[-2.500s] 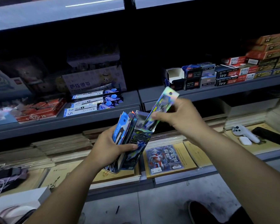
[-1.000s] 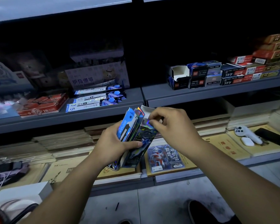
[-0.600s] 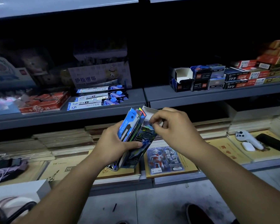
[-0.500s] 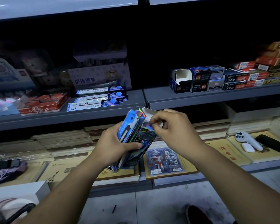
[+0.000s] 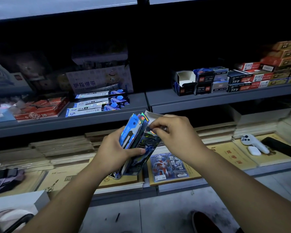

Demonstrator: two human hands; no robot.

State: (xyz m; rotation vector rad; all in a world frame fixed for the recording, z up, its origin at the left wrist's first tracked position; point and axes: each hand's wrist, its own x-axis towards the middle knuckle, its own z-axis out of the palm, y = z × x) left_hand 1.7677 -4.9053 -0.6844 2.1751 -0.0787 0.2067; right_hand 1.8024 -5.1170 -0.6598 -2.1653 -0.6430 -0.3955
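Gripping the box (image 5: 142,149) in my left hand (image 5: 114,153), thumb laid across its dark front, fingers wrapped round the back. That same hand clamps a fan of packs (image 5: 130,130) against the box's left side, blue one outermost. The box is tilted, mouth up and to the right, white flap (image 5: 152,114) standing open.

My right hand (image 5: 175,132) is at that mouth, thumb and forefinger pinched tight on the top edge of a shiny pack (image 5: 151,132). It sits mostly inside the box, and only a glint of foil shows. My other fingers are curled in.

For bearings, take the hero pack (image 5: 168,167), lying flat on a notebook (image 5: 194,174). The box hangs just up and left of it, and its bottom corner is low over the books there. Whether it touches them, I cannot tell. Well to the right of the hero pack lie a white controller (image 5: 252,142) and a white case (image 5: 254,150), side by side. Up and right of it, on the next shelf, small boxes (image 5: 208,81) stand in a row. Up and left of it, blue-white cards (image 5: 97,105) lie stacked. Below it is a shoe (image 5: 208,222) on the floor.
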